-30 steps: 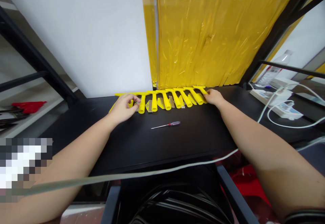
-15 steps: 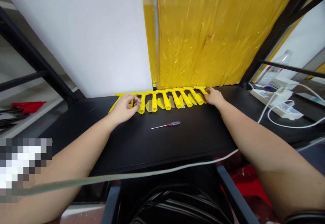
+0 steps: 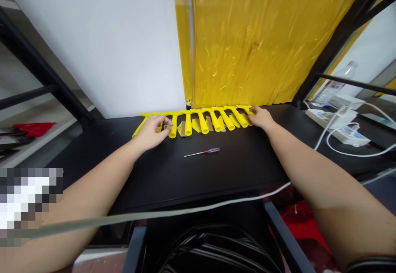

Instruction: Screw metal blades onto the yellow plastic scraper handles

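Several yellow T-shaped tools [image 3: 202,123] lie side by side in a row on the black tabletop [image 3: 241,165], their hollow round handle ends facing me. My left hand [image 3: 151,132] is over the left end of the row, fingers bent and thumb apart from the index finger; it partly covers the tools there. At the right end, my right hand [image 3: 261,117] has its fingertips and thumb closed at the edge of the last yellow T-shaped tool [image 3: 244,121]. Brown and yellow pieces with print show between the handles. A screwdriver [image 3: 212,151] with a clear purple handle lies in front of the row.
A white panel [image 3: 123,46] and a yellow plastic curtain [image 3: 247,42] stand behind the row. White power strips [image 3: 349,135] with cables and a clear bottle [image 3: 335,83] are at the right. A pale cable [image 3: 192,210] crosses in front of the table edge.
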The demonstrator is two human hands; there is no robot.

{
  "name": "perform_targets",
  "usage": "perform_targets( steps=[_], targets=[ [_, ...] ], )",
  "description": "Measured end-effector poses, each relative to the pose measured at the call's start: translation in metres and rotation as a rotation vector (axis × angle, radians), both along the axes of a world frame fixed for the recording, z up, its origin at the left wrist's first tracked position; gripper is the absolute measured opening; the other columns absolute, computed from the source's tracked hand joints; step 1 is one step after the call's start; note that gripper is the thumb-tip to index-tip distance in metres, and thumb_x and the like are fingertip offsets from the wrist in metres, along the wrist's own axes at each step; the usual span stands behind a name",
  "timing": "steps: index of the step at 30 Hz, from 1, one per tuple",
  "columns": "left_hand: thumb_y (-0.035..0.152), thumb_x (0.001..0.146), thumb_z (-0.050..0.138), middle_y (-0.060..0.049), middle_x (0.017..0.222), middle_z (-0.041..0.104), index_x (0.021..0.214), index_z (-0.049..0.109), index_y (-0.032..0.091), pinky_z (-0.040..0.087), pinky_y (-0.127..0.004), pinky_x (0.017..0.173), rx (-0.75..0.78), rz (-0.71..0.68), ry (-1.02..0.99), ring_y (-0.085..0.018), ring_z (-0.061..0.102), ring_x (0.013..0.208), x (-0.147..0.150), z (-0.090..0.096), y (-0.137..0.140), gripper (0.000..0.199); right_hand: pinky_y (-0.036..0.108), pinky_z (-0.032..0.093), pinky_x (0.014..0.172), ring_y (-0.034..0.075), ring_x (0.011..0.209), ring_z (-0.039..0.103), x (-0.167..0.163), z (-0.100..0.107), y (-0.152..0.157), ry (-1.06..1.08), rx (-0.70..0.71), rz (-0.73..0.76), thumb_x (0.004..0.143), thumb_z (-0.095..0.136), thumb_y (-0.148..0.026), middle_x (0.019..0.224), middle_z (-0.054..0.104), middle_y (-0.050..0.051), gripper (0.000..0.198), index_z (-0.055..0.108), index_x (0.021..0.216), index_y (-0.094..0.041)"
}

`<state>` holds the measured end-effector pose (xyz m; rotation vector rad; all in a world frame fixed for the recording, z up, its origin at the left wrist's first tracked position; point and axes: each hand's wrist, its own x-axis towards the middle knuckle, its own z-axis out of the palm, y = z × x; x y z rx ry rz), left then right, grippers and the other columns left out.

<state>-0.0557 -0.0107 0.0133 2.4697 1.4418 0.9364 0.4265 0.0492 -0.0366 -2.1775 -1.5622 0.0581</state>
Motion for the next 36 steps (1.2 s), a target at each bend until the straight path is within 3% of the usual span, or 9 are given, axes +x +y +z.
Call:
perform_targets(
  steps=[3,6,9,12,20,26,31,36],
  targets=[
    [0.04,0.083,0.062,-0.006,0.097,0.068,0.092,0.07,0.02,0.047,-0.038,0.083,-0.006,0.013,0.007,-0.022,0.058,0.086,0.0,0.0,0.0,0.023,0.045,0.054,0.101,0.034,0.112,0.07,-0.001,0.002,-0.003,0.008,0.008,-0.02,0.095,0.066,-0.043,0.125,0.07,0.021,0.051,0.07,0.139,-0.018],
    [0.041,0.083,0.063,-0.006,0.097,0.068,0.092,0.07,0.02,0.047,-0.037,0.082,-0.01,0.018,0.005,-0.022,0.058,0.085,-0.001,0.0,0.0,0.024,0.047,0.051,0.105,0.036,0.118,0.066,-0.006,0.009,-0.011,-0.053,0.106,-0.012,0.095,0.064,-0.047,0.129,0.068,0.02,0.045,0.074,0.129,-0.018],
    [0.042,0.083,0.063,-0.006,0.097,0.068,0.092,0.07,0.02,0.047,-0.037,0.082,-0.007,0.018,-0.002,-0.022,0.058,0.085,-0.001,0.0,0.0,0.025,0.047,0.05,0.102,0.036,0.115,0.064,-0.019,0.019,-0.022,-0.131,0.182,0.077,0.096,0.061,-0.05,0.113,0.075,0.015,0.037,0.079,0.111,-0.022],
    [0.042,0.083,0.062,-0.006,0.097,0.068,0.092,0.07,0.021,0.047,-0.037,0.082,-0.007,0.019,-0.001,-0.022,0.059,0.086,0.0,0.0,0.0,0.024,0.048,0.049,0.097,0.035,0.108,0.065,-0.035,0.027,-0.031,-0.159,0.118,0.15,0.095,0.06,-0.054,0.097,0.078,0.01,0.035,0.078,0.105,-0.025],
    [0.04,0.083,0.062,-0.006,0.099,0.07,0.093,0.069,0.021,0.047,-0.037,0.082,-0.012,0.009,-0.001,-0.023,0.06,0.088,0.001,0.001,-0.001,0.023,0.047,0.048,0.095,0.034,0.106,0.067,-0.043,0.035,-0.039,-0.189,0.06,0.17,0.095,0.059,-0.061,0.1,0.08,0.008,0.042,0.076,0.11,-0.025],
    [0.04,0.084,0.063,-0.006,0.098,0.07,0.092,0.069,0.021,0.047,-0.037,0.081,-0.001,0.002,-0.004,-0.022,0.059,0.086,0.0,0.001,-0.001,0.021,0.053,0.045,0.104,0.04,0.119,0.064,-0.047,0.028,-0.039,-0.31,-0.002,0.206,0.094,0.059,-0.069,0.111,0.077,0.017,0.059,0.072,0.127,-0.022],
    [0.039,0.084,0.063,-0.006,0.1,0.071,0.092,0.069,0.021,0.048,-0.037,0.083,-0.006,0.002,-0.007,-0.023,0.062,0.09,0.0,0.001,-0.001,0.021,0.053,0.045,0.104,0.039,0.118,0.064,-0.047,0.021,-0.033,-0.348,-0.057,0.228,0.093,0.061,-0.059,0.111,0.076,0.016,0.055,0.068,0.134,-0.023],
    [0.041,0.085,0.063,-0.006,0.099,0.071,0.091,0.069,0.021,0.048,-0.038,0.084,0.004,-0.001,-0.007,-0.023,0.061,0.089,0.0,0.0,-0.001,0.022,0.052,0.046,0.104,0.04,0.117,0.066,-0.045,0.021,-0.033,-0.321,-0.002,0.218,0.094,0.06,-0.051,0.112,0.075,0.018,0.049,0.068,0.133,-0.021]
  ],
)
